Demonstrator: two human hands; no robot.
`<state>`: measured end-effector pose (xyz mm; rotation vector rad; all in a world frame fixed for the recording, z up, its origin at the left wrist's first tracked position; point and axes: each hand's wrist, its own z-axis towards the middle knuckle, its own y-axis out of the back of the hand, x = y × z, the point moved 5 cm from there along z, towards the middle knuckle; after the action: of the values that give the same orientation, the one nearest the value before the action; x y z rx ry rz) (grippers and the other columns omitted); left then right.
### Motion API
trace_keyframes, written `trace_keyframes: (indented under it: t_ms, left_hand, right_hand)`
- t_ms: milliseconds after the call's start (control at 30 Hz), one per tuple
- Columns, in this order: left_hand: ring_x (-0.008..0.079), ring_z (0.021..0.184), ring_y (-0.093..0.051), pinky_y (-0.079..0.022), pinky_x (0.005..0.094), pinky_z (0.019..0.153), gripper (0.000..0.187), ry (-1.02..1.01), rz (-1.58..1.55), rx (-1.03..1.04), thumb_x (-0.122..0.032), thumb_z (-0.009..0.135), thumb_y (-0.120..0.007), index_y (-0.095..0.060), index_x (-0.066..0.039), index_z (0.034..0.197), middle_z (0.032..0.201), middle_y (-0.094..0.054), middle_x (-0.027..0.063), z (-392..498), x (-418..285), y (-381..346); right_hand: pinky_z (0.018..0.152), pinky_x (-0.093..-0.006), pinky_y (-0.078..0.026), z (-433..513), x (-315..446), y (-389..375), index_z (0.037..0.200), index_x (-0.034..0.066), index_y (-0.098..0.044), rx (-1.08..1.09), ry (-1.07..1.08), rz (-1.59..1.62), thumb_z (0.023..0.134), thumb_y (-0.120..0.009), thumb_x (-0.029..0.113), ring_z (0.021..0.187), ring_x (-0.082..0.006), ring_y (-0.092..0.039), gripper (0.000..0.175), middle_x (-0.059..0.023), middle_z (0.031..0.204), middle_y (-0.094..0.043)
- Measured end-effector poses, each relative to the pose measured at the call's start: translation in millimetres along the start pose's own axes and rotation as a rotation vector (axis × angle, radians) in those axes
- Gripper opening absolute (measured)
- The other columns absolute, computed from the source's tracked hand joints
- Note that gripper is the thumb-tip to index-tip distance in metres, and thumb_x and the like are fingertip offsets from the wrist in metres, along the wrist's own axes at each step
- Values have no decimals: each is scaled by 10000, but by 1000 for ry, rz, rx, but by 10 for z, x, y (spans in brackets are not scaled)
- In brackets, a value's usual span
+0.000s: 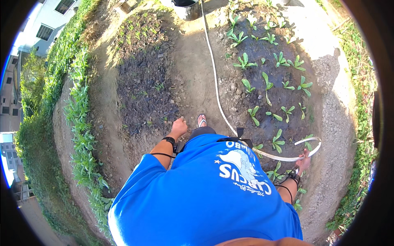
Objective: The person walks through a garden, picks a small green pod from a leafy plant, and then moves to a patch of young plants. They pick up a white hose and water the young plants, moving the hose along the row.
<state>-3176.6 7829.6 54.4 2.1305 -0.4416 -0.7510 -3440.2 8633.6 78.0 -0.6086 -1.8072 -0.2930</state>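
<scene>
In my right hand is a white hose, gripped near its end. Beyond the fingers the hose curls back to the left over a leafy seedling. It passes in front of my waist and runs up the dirt path to the top of the view. Below my right hand lies a dark, wet bed planted with several leafy green seedlings. My left hand is curled in a fist beside my left hip, with nothing visible in it. It is nearest to a second bed of dark soil with small sprouts.
A bare dirt path lies between the beds, with my sandalled foot on it. A dark container stands at its far end. Tall green plants line the left; creepers edge the right beyond a dry soil strip.
</scene>
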Motion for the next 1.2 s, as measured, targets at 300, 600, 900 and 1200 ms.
trace_keyframes:
  t_ms: [300,600,900,1200]
  left_hand:
    - [448,1121,-622,-489,512,982,341,121,-132,-37,-263,974,-553,-663,29,1112,1158,-664,280,89,586,8]
    - [435,1153,-622,-494,499,996,380,280,-183,-32,-258,950,-548,-676,17,1179,1199,-666,275,-70,1339,54]
    - [444,1105,-643,-493,499,995,373,424,-350,8,-265,949,-545,-717,52,1043,1132,-679,294,326,1930,46]
    - [309,828,-689,-533,431,761,298,239,-354,-94,-204,975,-559,-705,56,964,908,-711,202,1250,1855,401]
  right_hand:
    - [529,-259,-460,-29,193,-966,1165,65,-573,128,-79,-70,1023,-617,203,634,-95,-526,203,-74,992,-677]
    - [536,-256,-443,107,342,-2245,1207,79,-569,289,-69,-183,1019,-616,194,617,-92,-508,225,-71,963,-703]
    - [496,-269,-441,-418,548,-3193,1100,68,-628,225,29,-158,998,-638,155,576,-85,-506,134,-59,898,-714]
    - [450,-271,-411,-573,504,-3346,1125,35,-646,156,99,-247,988,-628,114,530,-97,-503,159,-76,866,-713]
